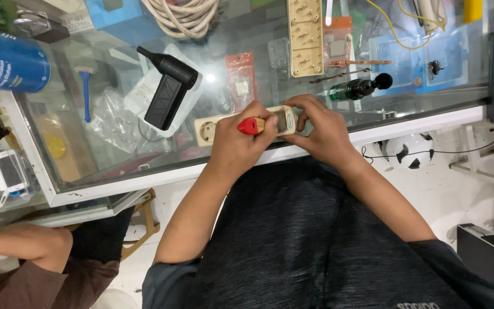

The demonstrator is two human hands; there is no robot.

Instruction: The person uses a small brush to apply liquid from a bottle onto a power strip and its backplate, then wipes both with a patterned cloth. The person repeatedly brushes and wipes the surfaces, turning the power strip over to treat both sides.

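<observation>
A cream power strip (pixel 211 129) lies along the near edge of a glass counter (pixel 104 171). My left hand (pixel 238 146) is closed around a small red-handled tool (pixel 250 126), held against the strip's right end. My right hand (pixel 321 129) grips that same end of the strip from the right, fingers curled over its top. The tool's tip is hidden between my hands. One socket of the strip shows at its free left end.
On the glass lie a black handheld blower (pixel 167 88), a second cream power strip (pixel 306 37), a coiled white cable (pixel 181 14), a green and black tool (pixel 357 88) and a blue can (pixel 7 60). Another person's arm (pixel 24 246) rests at lower left.
</observation>
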